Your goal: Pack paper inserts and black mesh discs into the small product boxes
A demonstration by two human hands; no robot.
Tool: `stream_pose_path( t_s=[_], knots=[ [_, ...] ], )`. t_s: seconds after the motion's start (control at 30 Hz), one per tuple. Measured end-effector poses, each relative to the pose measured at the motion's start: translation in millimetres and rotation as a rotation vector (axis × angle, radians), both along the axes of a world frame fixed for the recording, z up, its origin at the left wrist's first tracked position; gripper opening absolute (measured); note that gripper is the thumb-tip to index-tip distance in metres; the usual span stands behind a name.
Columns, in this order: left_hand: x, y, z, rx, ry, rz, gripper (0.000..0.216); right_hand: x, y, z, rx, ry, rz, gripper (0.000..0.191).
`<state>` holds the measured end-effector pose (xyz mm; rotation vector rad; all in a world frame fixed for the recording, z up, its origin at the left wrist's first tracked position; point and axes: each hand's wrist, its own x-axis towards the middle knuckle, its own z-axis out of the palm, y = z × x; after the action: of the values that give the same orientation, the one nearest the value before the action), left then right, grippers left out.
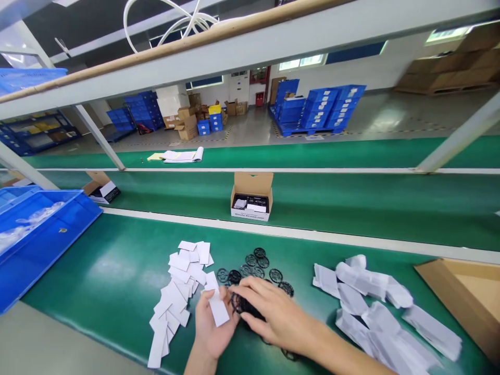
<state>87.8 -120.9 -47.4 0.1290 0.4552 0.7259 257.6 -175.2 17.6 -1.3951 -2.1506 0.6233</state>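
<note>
Across the palm of my left hand (206,333) lies a small white card (219,311), with the fingers curled around it. Close beside it, my right hand (277,315) is closed on black spoked discs (237,303), which its fingers partly cover. More thin black discs (275,275) are scattered on the green surface beyond and under the right hand. To the left spreads a loose, overlapping pile of white cards (172,299). Several white wrapped packets (386,317) lie heaped to the right of my right forearm.
An open printed carton (250,212) with black and white contents stands on the green strip ahead. A blue bin (50,250) holding clear bags is at left, a cardboard box (464,307) at right. Papers (183,155) lie farther back. A shelf beam (219,49) crosses overhead.
</note>
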Motion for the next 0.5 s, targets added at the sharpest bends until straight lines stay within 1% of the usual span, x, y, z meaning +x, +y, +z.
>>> stream_pose_path(
  t_s=[0.07, 0.13, 0.17, 0.23, 0.3, 0.37, 0.43, 0.5],
  knots=[
    [9, -12, -1.4, -0.132, -0.007, 0.029, 0.007, 0, -10, -1.3, -0.002, -0.022, 0.016, 0.040],
    [11, -20, -1.4, -0.251, 0.007, 0.011, 0.012, 8, -17, -2.0, 0.003, -0.005, 0.006, 0.038],
    [10, -22, -1.7, -0.269, 0.012, -0.015, 0.012, 15, -21, -3.0, 0.012, 0.002, -0.025, 0.037],
    [7, -25, -3.8, -0.224, 0.006, -0.078, 0.012, 38, -26, -9.5, 0.043, -0.038, -0.153, 0.035],
    [4, -27, -7.5, -0.155, -0.010, -0.128, 0.017, 71, -31, -24.6, 0.065, -0.180, -0.321, 0.038],
    [4, -29, -11.5, -0.134, -0.001, -0.164, 0.023, 106, -35, -47.0, 0.041, -0.376, -0.467, 0.049],
    [7, -32, -14.8, -0.125, 0.050, -0.192, 0.027, 137, -37, -70.4, -0.036, -0.533, -0.547, 0.065],
    [11, -36, -16.8, -0.094, 0.116, -0.218, 0.030, 157, -38, -86.7, -0.097, -0.614, -0.570, 0.070]
  ],
)
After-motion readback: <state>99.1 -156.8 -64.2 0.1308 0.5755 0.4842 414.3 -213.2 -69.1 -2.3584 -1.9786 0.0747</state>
